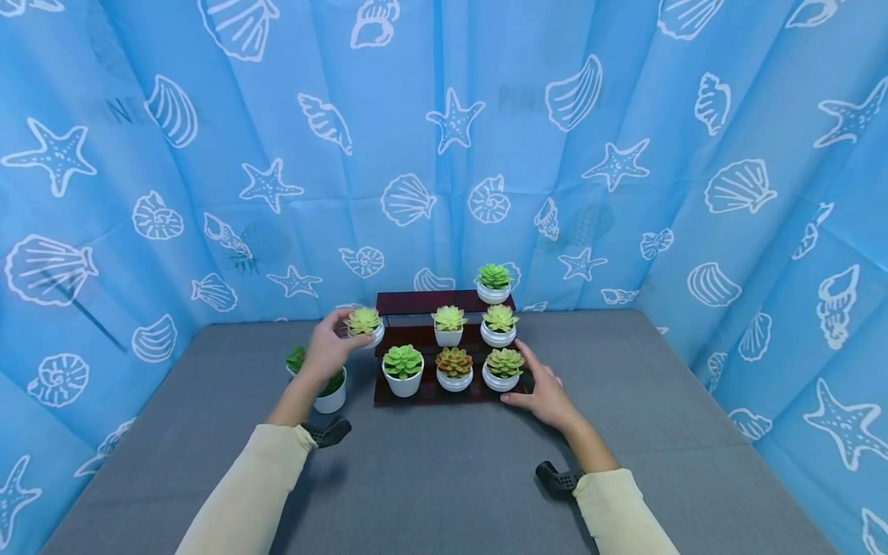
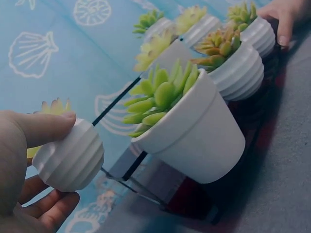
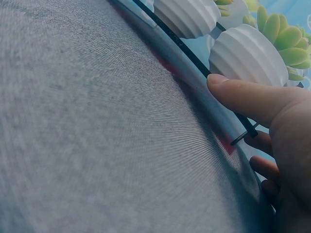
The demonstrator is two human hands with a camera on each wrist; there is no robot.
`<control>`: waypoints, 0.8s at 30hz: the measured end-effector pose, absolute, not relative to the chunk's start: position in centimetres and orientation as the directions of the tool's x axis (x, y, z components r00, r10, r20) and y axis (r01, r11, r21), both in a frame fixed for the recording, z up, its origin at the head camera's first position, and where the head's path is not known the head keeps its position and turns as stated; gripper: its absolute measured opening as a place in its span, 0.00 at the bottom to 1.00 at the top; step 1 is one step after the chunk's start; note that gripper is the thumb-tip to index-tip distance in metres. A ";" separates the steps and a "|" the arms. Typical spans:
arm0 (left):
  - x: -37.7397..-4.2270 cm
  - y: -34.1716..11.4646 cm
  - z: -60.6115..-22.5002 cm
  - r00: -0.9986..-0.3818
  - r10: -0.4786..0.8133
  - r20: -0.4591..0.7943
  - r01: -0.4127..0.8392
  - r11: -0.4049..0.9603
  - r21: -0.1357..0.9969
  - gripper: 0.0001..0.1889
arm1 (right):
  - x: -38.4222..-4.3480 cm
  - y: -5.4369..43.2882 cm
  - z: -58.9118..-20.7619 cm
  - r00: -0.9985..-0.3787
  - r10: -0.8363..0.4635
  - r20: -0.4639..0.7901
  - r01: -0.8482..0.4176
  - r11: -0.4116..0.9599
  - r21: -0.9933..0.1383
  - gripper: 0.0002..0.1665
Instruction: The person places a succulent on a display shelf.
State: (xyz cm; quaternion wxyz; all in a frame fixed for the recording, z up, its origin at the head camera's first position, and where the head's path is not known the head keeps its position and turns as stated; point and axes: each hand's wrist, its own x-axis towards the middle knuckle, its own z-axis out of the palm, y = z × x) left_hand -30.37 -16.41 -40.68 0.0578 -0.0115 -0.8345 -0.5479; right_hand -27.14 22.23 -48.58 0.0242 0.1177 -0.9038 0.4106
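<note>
Cream sleeves (image 1: 243,493) slanted forward over the worktop (image 1: 430,482). Thumb opposing fingers, the left hand (image 1: 326,349) pinched a ribbed white pot (image 2: 75,158) just beside the stand's (image 1: 423,302) left edge, middle tier; it looked light, rigid, perhaps slick, best held around its belly. The right hand (image 1: 550,395) gripped the stand's lower right corner.

- The head view is bright and evenly lit; the curtain (image 1: 454,185) looks stretched toward the outer edges.
- Light seems to come from above: a soft-edged shadow lies on the tabletop (image 1: 451,478) beneath the left sleeve (image 1: 243,493).
- Both of the 2 wrist views look dimmer, hazy and bluish.
- The left wrist view renders the curtain softly.
- The right wrist view darkens at lower right.
</note>
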 end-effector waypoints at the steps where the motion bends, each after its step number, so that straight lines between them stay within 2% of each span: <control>1: -30.4 -16.2 -40.7 -0.993 -0.042 0.108 0.082 0.401 0.913 0.36 | -27.2 22.2 -48.5 -0.971 -0.193 0.139 -0.232 0.636 -0.736 0.61; 24: -31.8 -13.2 -41.0 -0.998 0.053 0.033 0.053 0.435 0.899 0.36 | -27.3 22.3 -48.8 -0.972 -0.183 0.147 -0.232 0.650 -0.724 0.62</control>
